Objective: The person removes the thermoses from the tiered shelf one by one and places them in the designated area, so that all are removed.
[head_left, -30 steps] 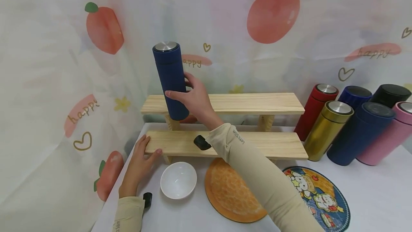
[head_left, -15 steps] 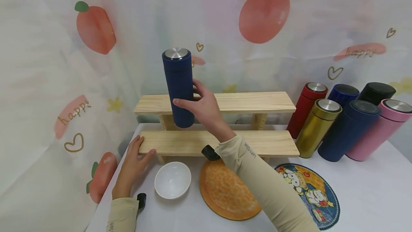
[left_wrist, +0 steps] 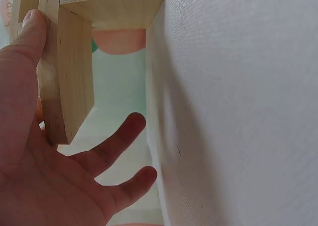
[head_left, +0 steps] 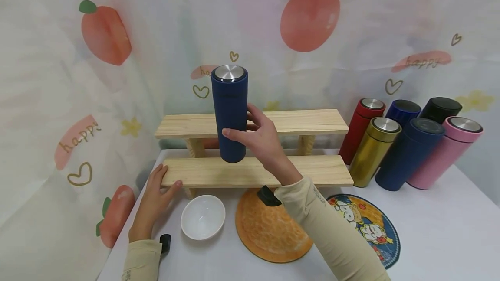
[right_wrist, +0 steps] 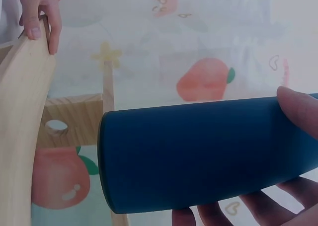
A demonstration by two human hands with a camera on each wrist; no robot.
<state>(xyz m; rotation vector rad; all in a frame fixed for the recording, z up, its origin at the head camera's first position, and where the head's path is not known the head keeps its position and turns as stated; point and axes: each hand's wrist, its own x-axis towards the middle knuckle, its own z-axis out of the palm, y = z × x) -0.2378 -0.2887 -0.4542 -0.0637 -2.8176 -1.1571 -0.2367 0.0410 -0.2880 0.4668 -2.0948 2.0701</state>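
My right hand (head_left: 262, 137) grips a navy blue thermos bottle (head_left: 231, 112) with a steel-topped lid. The bottle is held nearly upright in the air, in front of the two-tier wooden shelf. In the right wrist view the thumb (right_wrist: 298, 107) lies on one side of the bottle and the fingers curl round the other. My left hand (head_left: 153, 200) holds the left end of the lower shelf board (head_left: 203, 172). In the left wrist view its thumb lies along the board's front edge (left_wrist: 52, 87), while two fingers stick out below, touching nothing.
Behind the bottle runs the upper shelf board (head_left: 300, 121). A white bowl (head_left: 203, 217) and a round orange-brown mat (head_left: 269, 233) lie in front of the shelf. To the right are a cartoon mat (head_left: 371, 224) and several bottles, including a gold one (head_left: 369, 155) and a pink one (head_left: 441, 155).
My right hand has brought the blue bottle rightward and lower, from beside the upper board's left part, and its tilt has lessened. My left hand stays on the lower board. The head view has shifted slightly.
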